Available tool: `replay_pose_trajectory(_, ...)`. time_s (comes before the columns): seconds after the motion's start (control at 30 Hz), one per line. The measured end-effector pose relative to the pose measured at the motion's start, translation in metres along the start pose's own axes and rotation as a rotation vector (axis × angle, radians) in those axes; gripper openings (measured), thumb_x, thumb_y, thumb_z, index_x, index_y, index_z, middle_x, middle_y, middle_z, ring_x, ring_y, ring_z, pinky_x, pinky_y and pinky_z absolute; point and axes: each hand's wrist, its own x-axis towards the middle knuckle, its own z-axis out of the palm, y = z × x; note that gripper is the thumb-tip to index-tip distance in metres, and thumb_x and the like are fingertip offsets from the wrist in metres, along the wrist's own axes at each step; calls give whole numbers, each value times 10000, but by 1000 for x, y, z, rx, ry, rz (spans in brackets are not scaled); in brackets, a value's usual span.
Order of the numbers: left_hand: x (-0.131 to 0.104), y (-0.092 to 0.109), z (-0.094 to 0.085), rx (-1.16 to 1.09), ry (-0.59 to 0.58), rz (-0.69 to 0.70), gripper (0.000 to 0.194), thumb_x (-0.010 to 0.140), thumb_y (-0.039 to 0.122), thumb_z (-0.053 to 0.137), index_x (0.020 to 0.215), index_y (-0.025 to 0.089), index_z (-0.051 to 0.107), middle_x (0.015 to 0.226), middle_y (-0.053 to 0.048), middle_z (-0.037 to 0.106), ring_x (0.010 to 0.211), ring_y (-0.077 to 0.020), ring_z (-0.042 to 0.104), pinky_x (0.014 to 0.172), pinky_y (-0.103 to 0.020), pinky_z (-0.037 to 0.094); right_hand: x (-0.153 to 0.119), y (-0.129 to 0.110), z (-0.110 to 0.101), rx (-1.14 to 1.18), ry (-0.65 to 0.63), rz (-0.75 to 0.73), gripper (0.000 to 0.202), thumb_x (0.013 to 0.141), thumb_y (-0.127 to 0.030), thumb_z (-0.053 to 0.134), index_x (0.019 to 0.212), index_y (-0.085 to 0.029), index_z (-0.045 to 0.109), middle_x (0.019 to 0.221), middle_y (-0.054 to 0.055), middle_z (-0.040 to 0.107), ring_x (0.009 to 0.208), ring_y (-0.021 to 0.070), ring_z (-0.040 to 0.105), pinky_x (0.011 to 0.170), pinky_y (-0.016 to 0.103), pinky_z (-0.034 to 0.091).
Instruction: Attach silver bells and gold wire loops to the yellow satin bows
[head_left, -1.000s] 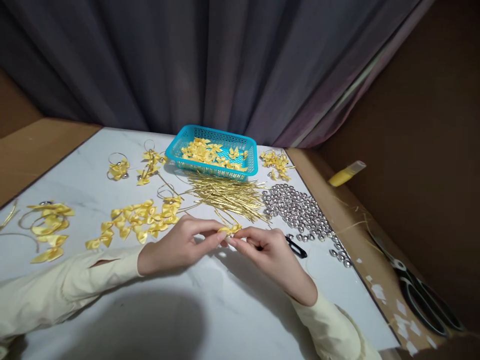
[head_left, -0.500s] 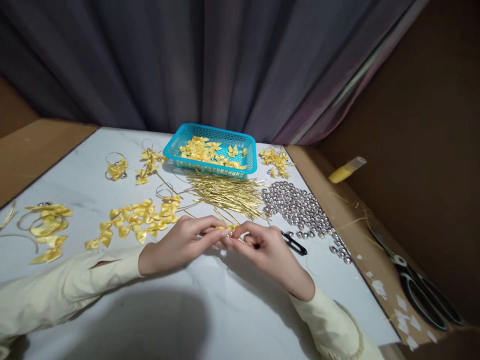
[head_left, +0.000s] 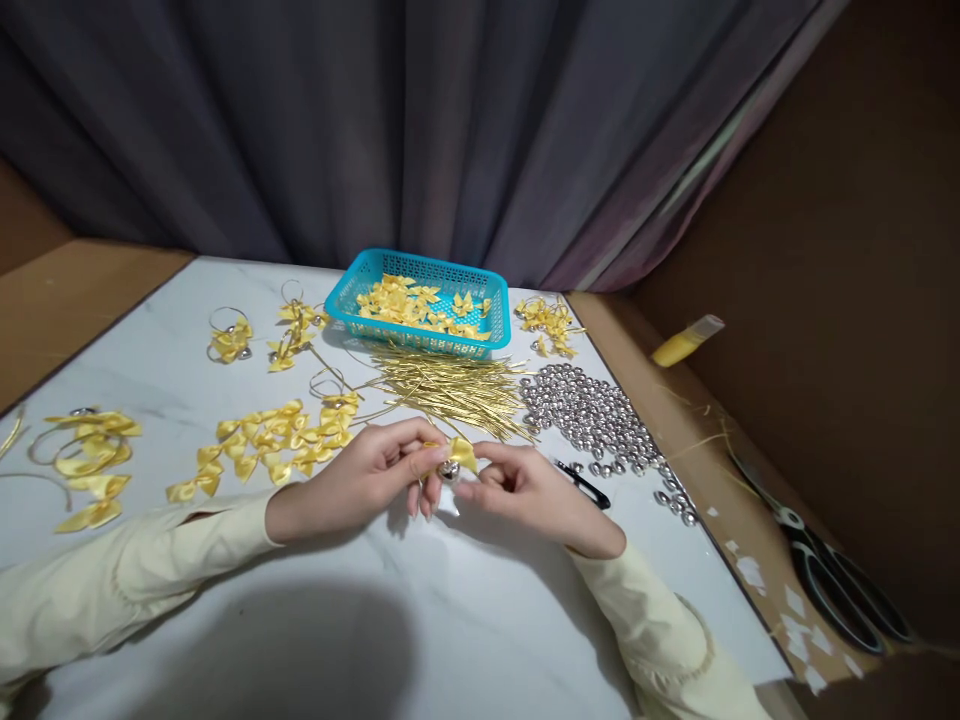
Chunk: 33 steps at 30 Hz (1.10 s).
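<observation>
Thumb and fingers of my left hand (head_left: 379, 470) pinch a yellow satin bow (head_left: 463, 455) with a small silver bell (head_left: 449, 470) at its lower side. At the bow's right edge is my right hand (head_left: 525, 490). Its thumb and index finger are apart, the thumb close to the bell and the index fingertip at the ribbon. Gold ties (head_left: 454, 390) lie in a heap just behind my hands. Part of the bow is hidden by my left fingers.
A blue basket (head_left: 491, 343) of yellow bows stands at the back. Silver bells (head_left: 592, 410) spread at right, beside a black-handled tool (head_left: 585, 487). Loose bows (head_left: 262, 437) and looped bow pieces (head_left: 94, 450) lie at left. Large scissors (head_left: 832, 580) and a yellow tube (head_left: 686, 342) are at right.
The bow and its bell have turned into clearer view between my hands. My right thumb and index finger have parted, and the left fingers have shifted around the bow.
</observation>
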Motion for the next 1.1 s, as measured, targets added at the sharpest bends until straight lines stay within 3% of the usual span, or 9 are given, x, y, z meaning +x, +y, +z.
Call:
replay_pose_trajectory(0.2,-2,1,-1,-44,-7,23,180,923,288,470,807,159,521,593,45,587,492,-60,552,493,-155,469,1,2,5,36,-41,-166,382,903,-430,457,668,-142,546,545,-56,390,498,61,323,496,215,263)
replay_pose_trajectory(0.5,3,0,-5,-55,105,87,165,895,291,533,801,158,558,661,35,619,508,-60,575,496,-153,476,1,7,5,85,-20,-167,455,914,-471,423,573,-170,417,524,-47,386,494,73,330,511,234,278)
replay_pose_trajectory(0.6,4,0,-6,-36,133,81,151,887,282,553,807,157,582,679,36,628,512,-50,569,525,-151,470,0,4,3,34,99,-220,397,922,-420,424,612,-172,429,619,-19,437,565,90,388,545,235,308)
replay_pose_trajectory(0.7,4,0,-6,-69,122,64,150,885,287,559,815,158,591,669,34,640,506,-53,574,519,-151,467,1,3,6,-79,293,-297,296,854,-355,556,667,-174,414,931,40,513,636,84,397,573,229,332)
replay_pose_trajectory(0.77,3,1,-5,-99,114,54,155,883,296,562,817,158,591,649,34,642,498,-57,578,506,-150,465,2,3,10,-75,350,-294,273,792,-328,637,748,-183,411,1072,56,499,595,63,363,532,217,320)
replay_pose_trajectory(0.83,2,2,-4,-123,113,37,153,879,300,569,826,158,591,623,37,640,489,-61,580,496,-149,465,3,4,14,-23,332,-267,292,773,-330,658,899,-192,433,1035,48,524,542,53,337,488,208,296)
replay_pose_trajectory(0.93,2,1,-3,-159,112,15,140,867,297,584,856,158,597,594,46,632,477,-65,582,480,-146,468,3,5,18,36,265,-242,345,803,-352,617,1054,-181,453,823,-1,553,494,59,328,458,206,275)
replay_pose_trajectory(1.03,1,1,-3,-190,120,-5,146,851,299,600,869,154,599,599,46,630,471,-67,579,474,-152,477,2,5,19,-15,260,-259,197,848,-358,556,856,-161,545,607,-46,480,483,66,330,463,207,271)
replay_pose_trajectory(1.1,1,1,-3,-207,127,-23,153,842,299,611,865,149,594,615,38,634,472,-68,576,472,-157,482,0,3,18,-62,265,-275,262,881,-358,506,727,-153,557,550,-50,437,485,66,334,475,209,275)
